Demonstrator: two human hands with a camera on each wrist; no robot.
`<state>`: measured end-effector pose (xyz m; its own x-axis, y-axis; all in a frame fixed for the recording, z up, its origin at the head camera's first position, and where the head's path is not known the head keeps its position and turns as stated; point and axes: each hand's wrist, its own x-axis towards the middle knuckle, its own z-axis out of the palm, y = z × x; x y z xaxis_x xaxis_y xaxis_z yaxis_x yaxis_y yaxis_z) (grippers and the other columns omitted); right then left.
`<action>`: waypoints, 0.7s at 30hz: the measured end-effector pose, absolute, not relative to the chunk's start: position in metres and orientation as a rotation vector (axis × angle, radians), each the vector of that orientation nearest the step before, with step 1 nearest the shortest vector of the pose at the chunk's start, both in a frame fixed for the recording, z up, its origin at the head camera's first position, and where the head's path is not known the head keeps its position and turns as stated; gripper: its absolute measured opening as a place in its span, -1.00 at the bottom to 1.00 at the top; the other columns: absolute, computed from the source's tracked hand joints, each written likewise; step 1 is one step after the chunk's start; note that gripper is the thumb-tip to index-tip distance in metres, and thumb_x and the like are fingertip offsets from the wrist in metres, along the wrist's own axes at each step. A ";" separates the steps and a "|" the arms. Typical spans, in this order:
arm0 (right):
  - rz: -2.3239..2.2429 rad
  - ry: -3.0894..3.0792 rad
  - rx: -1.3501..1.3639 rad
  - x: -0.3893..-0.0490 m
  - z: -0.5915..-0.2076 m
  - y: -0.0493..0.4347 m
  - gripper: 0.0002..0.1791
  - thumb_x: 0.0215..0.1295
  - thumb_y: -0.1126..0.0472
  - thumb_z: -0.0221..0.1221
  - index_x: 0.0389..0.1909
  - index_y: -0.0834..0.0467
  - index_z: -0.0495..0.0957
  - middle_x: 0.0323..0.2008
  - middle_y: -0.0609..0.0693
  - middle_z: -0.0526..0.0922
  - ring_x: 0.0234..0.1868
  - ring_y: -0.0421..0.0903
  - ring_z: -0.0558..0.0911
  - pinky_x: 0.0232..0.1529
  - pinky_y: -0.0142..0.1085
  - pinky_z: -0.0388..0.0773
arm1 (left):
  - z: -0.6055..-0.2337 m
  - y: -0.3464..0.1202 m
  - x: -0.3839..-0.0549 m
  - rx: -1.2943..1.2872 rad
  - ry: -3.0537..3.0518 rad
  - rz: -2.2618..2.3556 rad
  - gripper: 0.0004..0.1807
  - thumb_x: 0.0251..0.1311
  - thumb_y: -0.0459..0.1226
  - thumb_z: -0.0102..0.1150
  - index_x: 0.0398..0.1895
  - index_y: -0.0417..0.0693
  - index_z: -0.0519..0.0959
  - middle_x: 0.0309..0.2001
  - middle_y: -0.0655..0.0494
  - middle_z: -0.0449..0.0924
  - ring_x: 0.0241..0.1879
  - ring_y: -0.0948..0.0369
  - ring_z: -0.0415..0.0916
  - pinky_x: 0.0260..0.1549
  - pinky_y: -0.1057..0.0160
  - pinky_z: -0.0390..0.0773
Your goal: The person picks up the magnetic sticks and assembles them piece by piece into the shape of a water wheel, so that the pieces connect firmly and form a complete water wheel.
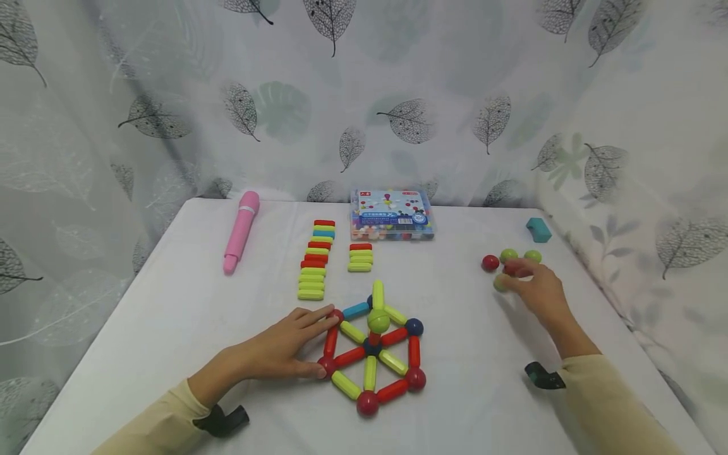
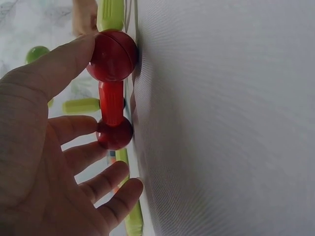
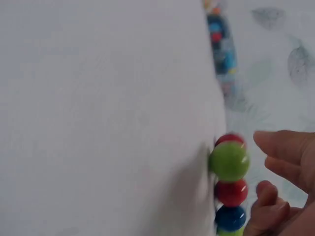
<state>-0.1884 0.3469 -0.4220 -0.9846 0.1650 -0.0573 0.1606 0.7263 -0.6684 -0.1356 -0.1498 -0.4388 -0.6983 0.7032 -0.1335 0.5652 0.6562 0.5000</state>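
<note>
A wheel-shaped frame of coloured rods and balls lies on the table. Its red rod (image 1: 331,342) joins two red balls at the left edge. My left hand (image 1: 287,346) steadies that edge, fingers spread, with the thumb on the near red ball (image 2: 113,55) and the index fingertip at the far red ball (image 2: 114,134). A green ball (image 1: 378,321) tops a short red rod over the hub, with a yellow-green rod (image 1: 378,294) above it in the head view. My right hand (image 1: 540,294) hovers at loose balls, its parted fingers beside a green ball (image 3: 230,161) and a red ball (image 3: 231,192).
Rows of loose rods (image 1: 311,278) lie behind the frame, near a clear box (image 1: 392,216) of parts. A pink microphone-shaped object (image 1: 241,234) is at back left. At back right lies a teal block (image 1: 538,230), near another red ball (image 1: 490,263).
</note>
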 end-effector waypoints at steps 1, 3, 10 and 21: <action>1.038 -2.949 -0.286 -0.189 -0.426 0.354 -0.42 0.39 0.04 0.28 0.32 0.24 0.48 0.10 0.34 0.49 0.05 0.24 0.47 -0.16 -0.09 0.52 | -0.439 -0.150 -0.136 1.010 2.559 0.617 0.04 0.08 0.23 0.40 0.62 0.29 0.14 0.62 0.24 0.03 0.47 0.07 0.14 0.19 -0.03 0.58; 0.938 -3.002 -0.273 -0.191 -0.433 0.362 -0.40 0.36 0.03 0.29 0.31 0.25 0.49 0.12 0.43 0.49 0.10 0.36 0.48 -0.14 0.02 0.55 | -0.438 -0.149 -0.136 1.006 2.556 0.616 0.05 0.08 0.21 0.41 0.62 0.29 0.14 0.62 0.24 0.04 0.47 0.07 0.14 0.18 -0.03 0.59; 0.869 -3.032 -0.228 -0.188 -0.436 0.357 -0.44 0.33 0.09 0.28 0.25 0.31 0.49 0.09 0.45 0.54 0.04 0.34 0.55 -0.13 0.07 0.62 | -0.438 -0.148 -0.137 1.003 2.557 0.610 0.05 0.08 0.22 0.41 0.62 0.29 0.14 0.62 0.24 0.03 0.47 0.07 0.13 0.17 -0.03 0.59; 1.778 -2.809 0.265 -0.199 -0.409 0.241 -0.44 0.28 -0.05 0.39 0.25 0.02 0.54 0.09 0.12 0.58 -0.10 0.09 0.51 -0.15 -0.16 0.52 | -0.439 -0.149 -0.137 0.997 2.546 0.631 0.04 0.08 0.22 0.41 0.62 0.31 0.14 0.61 0.25 0.04 0.47 0.07 0.14 0.17 -0.04 0.59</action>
<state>-0.1988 0.2405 -0.4094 -0.9689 -0.2350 -0.0773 -0.0307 0.4244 -0.9050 -0.1368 -0.1491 -0.4388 -0.6988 0.7008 -0.1431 0.5531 0.6563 0.5132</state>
